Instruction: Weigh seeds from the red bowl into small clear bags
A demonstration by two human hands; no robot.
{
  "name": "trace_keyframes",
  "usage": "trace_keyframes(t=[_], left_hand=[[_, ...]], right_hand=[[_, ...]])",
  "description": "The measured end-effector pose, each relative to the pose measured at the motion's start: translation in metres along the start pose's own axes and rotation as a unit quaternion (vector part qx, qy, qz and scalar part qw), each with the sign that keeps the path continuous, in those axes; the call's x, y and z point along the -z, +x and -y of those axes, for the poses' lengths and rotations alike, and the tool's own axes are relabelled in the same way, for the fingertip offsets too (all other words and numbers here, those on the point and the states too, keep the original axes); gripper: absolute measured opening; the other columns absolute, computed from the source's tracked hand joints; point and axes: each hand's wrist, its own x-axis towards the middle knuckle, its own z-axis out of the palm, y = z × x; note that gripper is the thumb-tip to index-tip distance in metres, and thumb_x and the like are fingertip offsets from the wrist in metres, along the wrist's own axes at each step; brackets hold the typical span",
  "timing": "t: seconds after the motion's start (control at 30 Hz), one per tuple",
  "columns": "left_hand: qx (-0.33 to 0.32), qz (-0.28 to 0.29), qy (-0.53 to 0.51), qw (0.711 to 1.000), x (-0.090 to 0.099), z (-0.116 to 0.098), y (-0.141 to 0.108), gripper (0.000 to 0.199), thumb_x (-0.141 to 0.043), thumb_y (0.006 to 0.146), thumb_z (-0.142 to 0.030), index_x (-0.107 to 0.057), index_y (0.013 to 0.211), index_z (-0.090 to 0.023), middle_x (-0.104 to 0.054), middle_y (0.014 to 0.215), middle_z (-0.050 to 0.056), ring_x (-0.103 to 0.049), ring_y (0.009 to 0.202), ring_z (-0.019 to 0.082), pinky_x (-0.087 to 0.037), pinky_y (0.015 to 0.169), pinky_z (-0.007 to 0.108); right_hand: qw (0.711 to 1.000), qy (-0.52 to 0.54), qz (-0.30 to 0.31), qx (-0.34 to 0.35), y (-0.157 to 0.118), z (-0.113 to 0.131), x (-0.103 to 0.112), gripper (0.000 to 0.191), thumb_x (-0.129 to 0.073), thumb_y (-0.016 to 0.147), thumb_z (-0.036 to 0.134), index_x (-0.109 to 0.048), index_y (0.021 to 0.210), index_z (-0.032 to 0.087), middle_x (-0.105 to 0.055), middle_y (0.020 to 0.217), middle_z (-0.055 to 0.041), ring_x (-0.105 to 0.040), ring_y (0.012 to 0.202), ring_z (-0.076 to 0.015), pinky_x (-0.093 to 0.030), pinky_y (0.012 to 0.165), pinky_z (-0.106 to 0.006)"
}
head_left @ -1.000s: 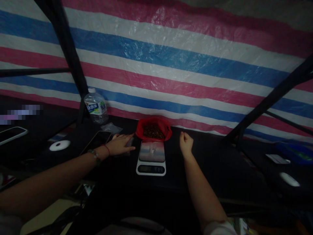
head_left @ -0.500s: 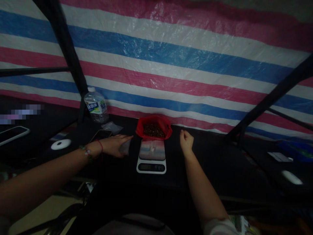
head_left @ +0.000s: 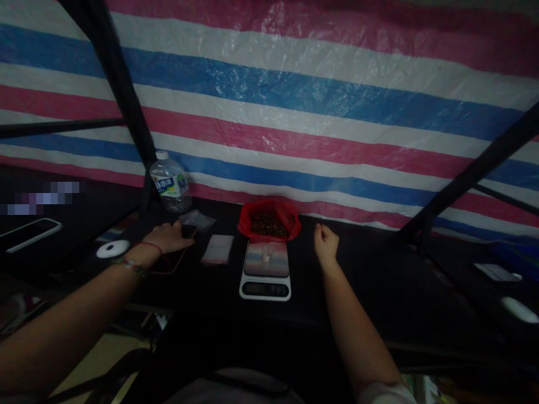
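Note:
My left hand [head_left: 166,238] lies over a dark phone [head_left: 179,264], covering much of it; its fingers look apart and laid across the phone rather than wrapped round it. To its right is a stack of small clear plastic bags [head_left: 219,248]. My right hand [head_left: 326,244] rests closed on the black tabletop, right of the scale; whatever its fingers hold, if anything, is hidden. Between my hands sits a white digital scale [head_left: 265,289] with a small clear object [head_left: 266,253] on its plate. Right behind the scale stands an open red bag [head_left: 246,224] of small brown pieces [head_left: 269,223].
A large clear plastic bottle [head_left: 170,185] stands at the back left, near a crumpled clear bag [head_left: 197,220]. A round white object [head_left: 113,248] lies left of my hand, and another phone [head_left: 31,234] farther left. Dark metal bars [head_left: 122,84] frame the striped sheet [head_left: 295,129].
My left hand has moved left, off the stack of plastic bags and onto the phone. The bags now show fully. My right hand stays closed in place; the view has shifted slightly.

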Motion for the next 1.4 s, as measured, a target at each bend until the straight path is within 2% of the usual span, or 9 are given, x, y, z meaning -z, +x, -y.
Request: trace_keyframes(t=[0.1,0.5,0.67,0.77,0.9,1.1,1.2,1.3,1.4], left_hand=[[0.030,0.057,0.059,0.996,-0.009,0.005,-0.006,0.080,-0.050,0.079,-0.056,-0.035,0.137,-0.004,-0.052,0.125,0.029,-0.052,0.113,0.042,-0.038,0.088,0.039],[0.008,-0.006,0.015,1.000,-0.022,0.015,-0.007,0.095,-0.048,0.079,-0.063,-0.013,0.148,-0.008,-0.053,0.129,0.024,-0.056,0.111,0.037,-0.041,0.089,0.038],[-0.027,-0.104,-0.023,0.994,-0.013,0.024,-0.025,0.084,-0.043,0.080,-0.065,-0.039,0.137,-0.003,-0.049,0.135,0.024,-0.049,0.121,0.036,-0.039,0.096,0.040],[-0.066,-0.178,-0.076,0.979,-0.008,0.017,-0.048,0.052,-0.040,0.085,-0.053,-0.061,0.110,-0.012,-0.066,0.110,0.013,-0.062,0.099,0.026,-0.046,0.084,0.032],[-0.164,-0.128,-0.115,0.971,-0.014,-0.015,-0.079,0.046,-0.038,0.088,-0.052,-0.065,0.074,-0.019,-0.065,0.069,0.003,-0.061,0.066,0.018,-0.046,0.064,0.028],[-0.402,-0.101,-0.178,0.892,-0.024,-0.085,-0.092,0.039,-0.034,0.093,-0.026,-0.056,0.124,-0.021,-0.068,0.103,0.006,-0.061,0.098,0.018,-0.046,0.091,0.030],[-0.459,-0.119,-0.165,0.865,-0.024,-0.124,-0.085,0.045,-0.051,0.088,-0.038,-0.051,0.129,-0.019,-0.059,0.125,0.010,-0.053,0.116,0.023,-0.041,0.101,0.037],[-0.490,-0.114,-0.143,0.852,-0.029,-0.157,-0.074,0.073,-0.066,0.074,-0.056,-0.046,0.134,-0.020,-0.055,0.131,0.012,-0.051,0.119,0.027,-0.041,0.101,0.041],[-0.521,-0.098,-0.120,0.840,-0.039,-0.178,-0.063,0.075,-0.067,0.071,-0.060,-0.048,0.133,-0.023,-0.057,0.128,0.011,-0.054,0.115,0.028,-0.043,0.097,0.042]], right_hand=[[1.000,0.000,-0.001,-0.006,0.000,0.000,0.000,0.039,-0.042,0.087,0.038,-0.034,0.053,0.020,-0.030,0.048,0.0063,-0.030,0.047,-0.0089,-0.025,0.051,-0.025],[1.000,-0.002,0.000,0.000,-0.001,-0.006,-0.004,0.040,-0.042,0.087,0.040,-0.034,0.054,0.020,-0.030,0.049,0.0061,-0.030,0.048,-0.0090,-0.023,0.052,-0.025],[1.000,0.000,0.004,-0.007,-0.001,-0.006,-0.005,0.040,-0.041,0.088,0.041,-0.035,0.055,0.020,-0.031,0.049,0.0059,-0.032,0.048,-0.0091,-0.025,0.052,-0.025],[1.000,-0.004,0.006,-0.006,-0.001,-0.006,-0.005,0.040,-0.041,0.088,0.041,-0.034,0.055,0.020,-0.031,0.049,0.0060,-0.032,0.048,-0.0090,-0.025,0.052,-0.025],[1.000,-0.013,0.002,-0.001,-0.001,-0.004,-0.004,0.041,-0.041,0.088,0.041,-0.035,0.053,0.020,-0.031,0.048,0.0059,-0.032,0.047,-0.0091,-0.025,0.051,-0.025],[0.997,0.031,0.050,0.043,-0.009,0.008,-0.003,0.038,-0.040,0.090,0.038,-0.060,0.066,0.017,-0.062,0.064,-0.0033,-0.058,0.061,-0.0156,-0.043,0.061,-0.026],[0.991,0.064,0.088,0.079,-0.017,0.021,-0.007,0.032,-0.042,0.091,0.035,-0.069,0.089,0.018,-0.072,0.089,-0.0084,-0.067,0.084,-0.0200,-0.050,0.077,-0.031],[0.986,0.076,0.103,0.111,-0.023,0.031,-0.012,0.028,-0.044,0.090,0.030,-0.069,0.097,0.019,-0.072,0.096,-0.0083,-0.067,0.089,-0.0197,-0.051,0.083,-0.033],[0.982,0.080,0.109,0.132,-0.025,0.036,-0.012,0.027,-0.044,0.089,0.025,-0.068,0.100,0.020,-0.071,0.097,-0.0080,-0.066,0.090,-0.0190,-0.051,0.083,-0.033]])
